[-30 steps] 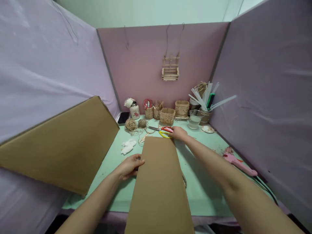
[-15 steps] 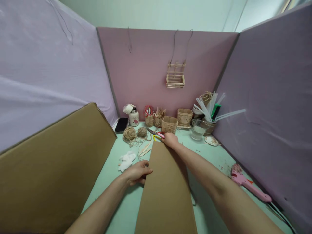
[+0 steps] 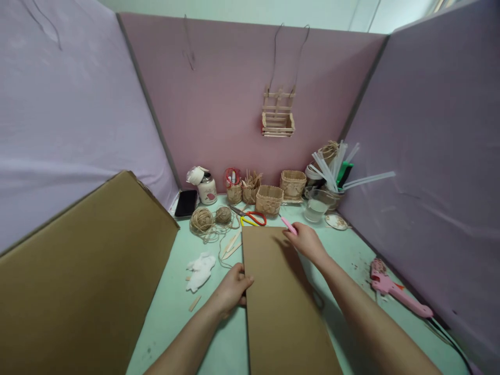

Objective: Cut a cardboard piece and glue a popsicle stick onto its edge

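Observation:
A long cardboard piece (image 3: 287,302) runs from the near edge of the view toward the back of the table. My left hand (image 3: 232,291) is closed on its left edge, thumb on top and fingers partly hidden at the side. Over the far right corner, my right hand (image 3: 308,240) grips a slim pink-handled craft knife (image 3: 289,225), its thin tip pointing away to the upper left. Red and yellow scissors (image 3: 254,217) lie just beyond the cardboard's far edge. A small woven basket (image 3: 269,200) stands behind them.
At left leans a large cardboard sheet (image 3: 78,281). Twine balls (image 3: 202,220), wooden sticks (image 3: 232,245) and white crumpled material (image 3: 201,271) lie left of the strip. A glass cup (image 3: 315,207) stands at the back right; a pink glue gun (image 3: 398,296) lies along the right wall.
My right hand has lifted the pink craft knife from beside the scissors and drawn it back to the right. My left hand still holds the cardboard edge. The view has shifted slightly.

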{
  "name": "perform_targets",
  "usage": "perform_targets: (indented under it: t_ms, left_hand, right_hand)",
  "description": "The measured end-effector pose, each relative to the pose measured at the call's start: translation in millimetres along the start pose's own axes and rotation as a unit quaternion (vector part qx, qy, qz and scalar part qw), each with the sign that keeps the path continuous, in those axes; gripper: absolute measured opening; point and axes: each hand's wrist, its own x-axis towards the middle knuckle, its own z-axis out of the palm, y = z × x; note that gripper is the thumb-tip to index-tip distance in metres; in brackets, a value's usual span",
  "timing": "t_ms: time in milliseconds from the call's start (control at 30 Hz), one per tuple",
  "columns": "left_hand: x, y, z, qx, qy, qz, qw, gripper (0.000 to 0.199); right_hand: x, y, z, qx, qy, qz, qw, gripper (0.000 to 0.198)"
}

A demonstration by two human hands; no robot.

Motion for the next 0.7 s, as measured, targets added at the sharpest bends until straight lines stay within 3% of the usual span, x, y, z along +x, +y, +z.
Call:
perform_targets:
  t_ms: [133,233,467,700]
  left_hand:
    - [17.2,-0.4,21.0,0.034,0.013,0.006,0.999,0.045]
    - [26.2,-2.5,30.8,0.073,0.053,0.027,0.996,0.041]
    - [22.8,-1.4,27.4,0.151,0.074,0.043,0.985,0.037]
    - [20.5,4.1,25.5,0.159,0.039,0.013,0.986,0.041]
  right_hand:
    - [-18.0,35.2,-9.9,0.007,0.002,0.06,0.998,0.032]
    - [-10.4,56.5,-11.9,-0.016,-0.022,0.08,0.996,0.031]
    - [29.6,78.2,-5.1,-0.078,-0.079,0.04,0.993,0.032]
    - [31.2,80.6,-1.6,-0.125,-0.084,0.003,0.989,0.037]
